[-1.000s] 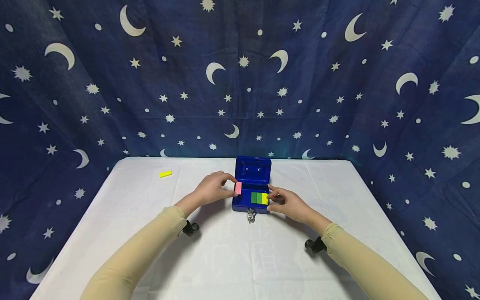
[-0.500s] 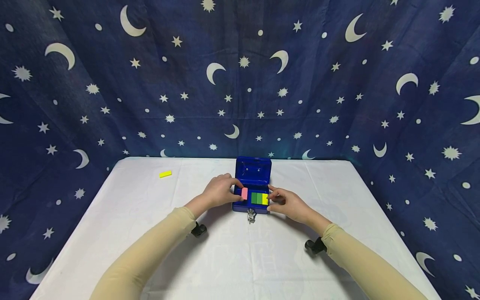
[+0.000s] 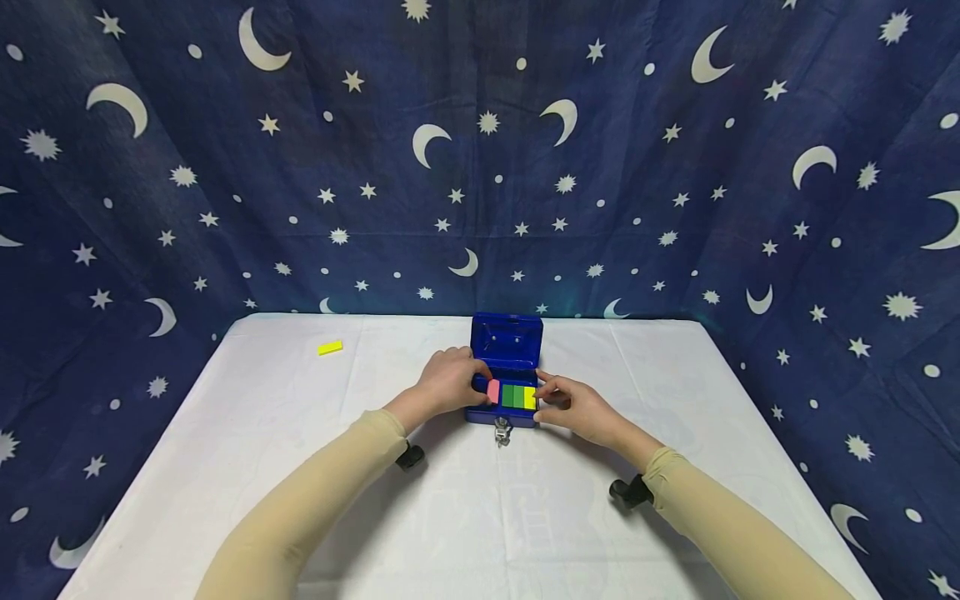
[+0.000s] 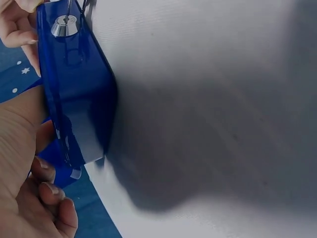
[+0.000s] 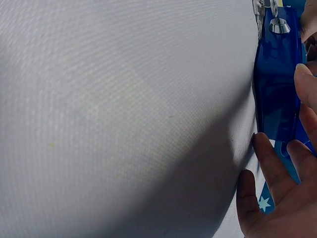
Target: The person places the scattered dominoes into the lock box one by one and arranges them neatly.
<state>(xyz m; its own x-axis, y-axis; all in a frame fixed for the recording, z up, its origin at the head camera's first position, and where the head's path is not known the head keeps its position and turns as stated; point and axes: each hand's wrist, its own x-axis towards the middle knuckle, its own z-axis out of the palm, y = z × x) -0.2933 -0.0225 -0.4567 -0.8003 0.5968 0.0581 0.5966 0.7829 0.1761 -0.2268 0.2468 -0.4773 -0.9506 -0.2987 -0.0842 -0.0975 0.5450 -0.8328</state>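
Observation:
A blue metal cash box [image 3: 483, 414] stands on the table with its lid [image 3: 507, 340] raised at the back. My left hand [image 3: 447, 382] reaches over its left wall and pinches a pink block [image 3: 492, 392] between thumb and fingers, low inside the box. To the right of that block lie two green blocks [image 3: 513, 396] side by side, then a yellow block [image 3: 530, 398] against the right wall. My right hand [image 3: 583, 410] holds the box at its right end, thumb near the front corner and a fingertip over the yellow block. The left wrist view [image 4: 15, 163] hides the pink block.
Another yellow block [image 3: 330, 347] lies alone at the back left of the white-covered table [image 3: 480, 517]. Keys [image 3: 502, 432] hang from the lock [image 4: 66, 26] on the box's front. A dark blue curtain [image 3: 375, 208] with stars and moons rises behind the table.
My left hand has moved right and slightly forward of the rim, carrying the pink block from the box's left wall down inside, close beside the green blocks. My right hand has stayed put.

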